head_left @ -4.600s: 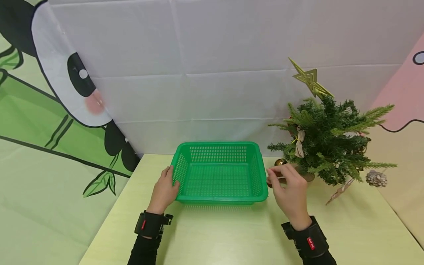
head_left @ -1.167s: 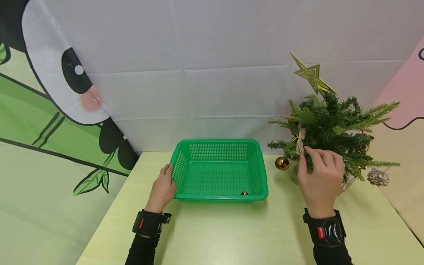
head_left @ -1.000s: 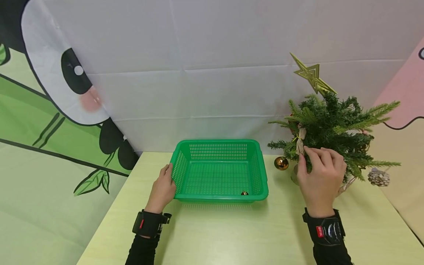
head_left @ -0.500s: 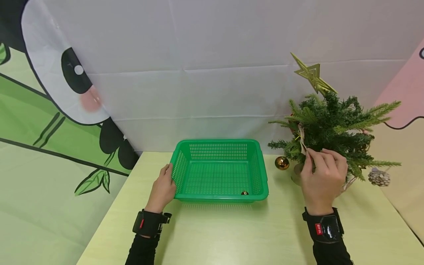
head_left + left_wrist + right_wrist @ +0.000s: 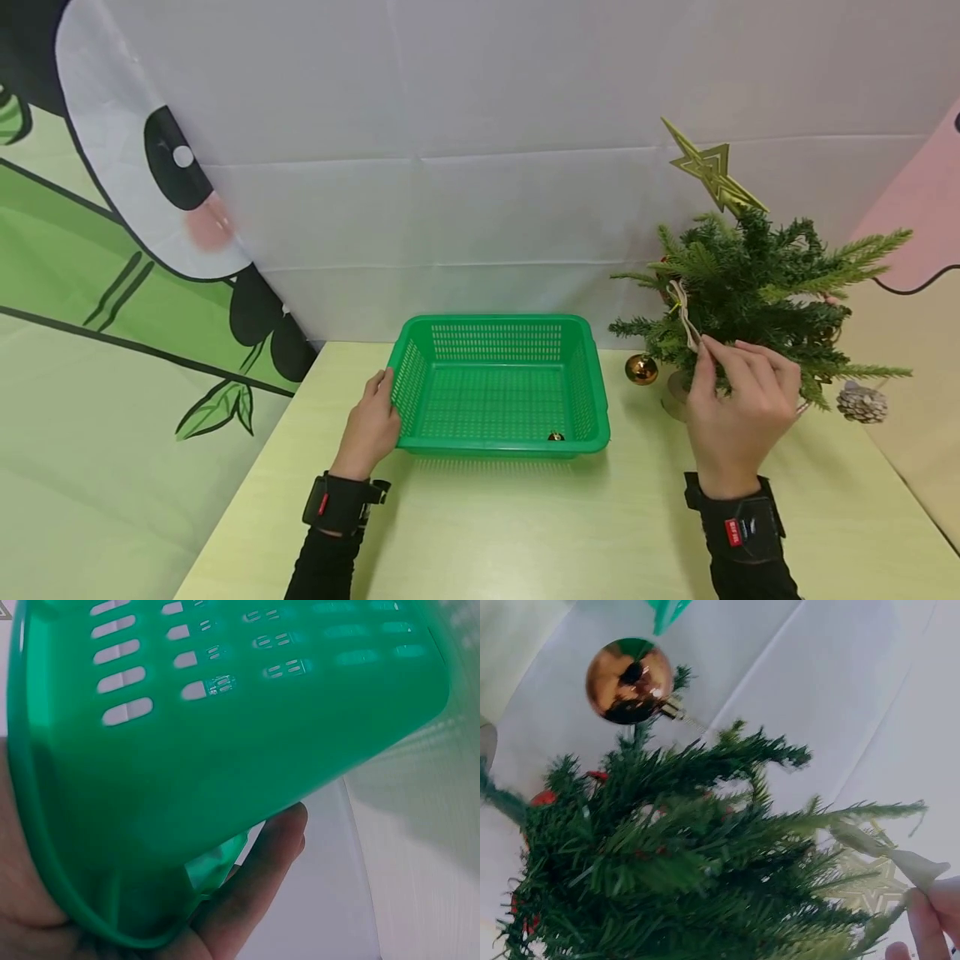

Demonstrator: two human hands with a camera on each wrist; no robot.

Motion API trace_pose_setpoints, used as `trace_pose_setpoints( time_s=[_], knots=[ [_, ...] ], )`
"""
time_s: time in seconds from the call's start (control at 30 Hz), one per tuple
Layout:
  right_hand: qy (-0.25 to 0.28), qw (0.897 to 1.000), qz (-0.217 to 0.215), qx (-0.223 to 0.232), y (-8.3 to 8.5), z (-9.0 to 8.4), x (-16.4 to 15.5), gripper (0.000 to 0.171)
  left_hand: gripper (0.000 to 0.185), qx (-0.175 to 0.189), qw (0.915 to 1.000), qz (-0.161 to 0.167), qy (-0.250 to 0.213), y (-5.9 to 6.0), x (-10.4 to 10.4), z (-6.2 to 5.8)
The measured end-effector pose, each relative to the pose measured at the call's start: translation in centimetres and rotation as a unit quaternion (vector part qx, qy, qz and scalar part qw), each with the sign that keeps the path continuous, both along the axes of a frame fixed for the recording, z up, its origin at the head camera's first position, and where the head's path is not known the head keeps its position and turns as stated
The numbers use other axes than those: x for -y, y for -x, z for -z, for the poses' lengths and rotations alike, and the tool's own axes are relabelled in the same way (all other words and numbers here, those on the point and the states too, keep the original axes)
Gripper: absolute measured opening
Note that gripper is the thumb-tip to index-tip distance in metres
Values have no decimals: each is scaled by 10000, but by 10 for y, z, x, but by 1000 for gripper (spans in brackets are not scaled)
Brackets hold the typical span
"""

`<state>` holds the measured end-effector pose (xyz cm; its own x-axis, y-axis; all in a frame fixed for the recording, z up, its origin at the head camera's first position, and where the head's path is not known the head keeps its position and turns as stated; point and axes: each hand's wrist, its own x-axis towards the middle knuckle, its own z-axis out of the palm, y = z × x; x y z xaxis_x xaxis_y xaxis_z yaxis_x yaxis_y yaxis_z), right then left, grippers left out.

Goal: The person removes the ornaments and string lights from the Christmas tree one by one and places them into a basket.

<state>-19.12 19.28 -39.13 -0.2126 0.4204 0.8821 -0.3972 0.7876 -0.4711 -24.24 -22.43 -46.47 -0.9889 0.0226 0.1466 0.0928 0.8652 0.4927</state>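
Note:
A small green Christmas tree (image 5: 757, 292) with a gold star (image 5: 711, 171) on top stands at the table's right. My right hand (image 5: 738, 408) pinches the lower end of a beige ribbon bow (image 5: 684, 321) that hangs on the tree's left side; the bow (image 5: 900, 859) shows stretched out in the right wrist view. My left hand (image 5: 369, 429) holds the left rim of a green plastic basket (image 5: 585, 379), its fingers under the rim (image 5: 45, 847). A small gold bell (image 5: 554, 436) lies in the basket's front right corner.
A gold ball ornament (image 5: 641, 368) hangs low on the tree's left (image 5: 628, 681). A pine cone (image 5: 861, 402) hangs at the tree's right. White and printed backdrop sheets close in the light table (image 5: 525, 525) at back and sides.
The right hand has taken hold of the ribbon bow and drawn its end down and to the right, away from the branch. The left hand has stayed on the basket.

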Motion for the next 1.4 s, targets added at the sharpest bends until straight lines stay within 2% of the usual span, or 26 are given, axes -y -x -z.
trace_pose_setpoints(
  time_s=[0.33, 0.5, 0.63, 0.73, 0.8, 0.93, 1.07, 1.23, 1.4],
  knots=[
    [-227, 9987, -186, -412, 1, 4, 17, 11, 59, 55, 10000, -34, 8, -1, 0, -1],
    [-409, 9966, -361, -613, -2, 6, 26, 14, 59, 49, 10000, -16, 31, 0, 1, 0],
    [-774, 9922, -541, -807, -2, 11, 33, 21, 60, 77, 10000, 17, 48, 1, 2, 0],
    [-1227, 9859, -850, -762, 0, 18, 40, 17, 59, 32, 10000, 18, 75, 1, 3, 0],
    [-1628, 9789, -1112, -542, 4, 26, 45, 14, 59, 34, 10000, 15, 68, 0, 2, 0],
    [-2494, 9573, -1452, 167, 15, 50, 51, 22, 59, 74, 10000, 18, 37, 0, 2, 1],
    [-3060, 9359, -1487, 912, 27, 74, 56, 12, 60, 77, 10000, 32, 45, 0, 3, 0],
    [-3299, 9201, -1391, 1588, 31, 92, 56, 17, 59, 40, 10000, 48, 46, -1, 2, 1],
    [-3256, 9069, -1372, 2294, 28, 90, 56, 14, 59, 25, 10000, 25, 76, 0, 3, 1]
  ],
)
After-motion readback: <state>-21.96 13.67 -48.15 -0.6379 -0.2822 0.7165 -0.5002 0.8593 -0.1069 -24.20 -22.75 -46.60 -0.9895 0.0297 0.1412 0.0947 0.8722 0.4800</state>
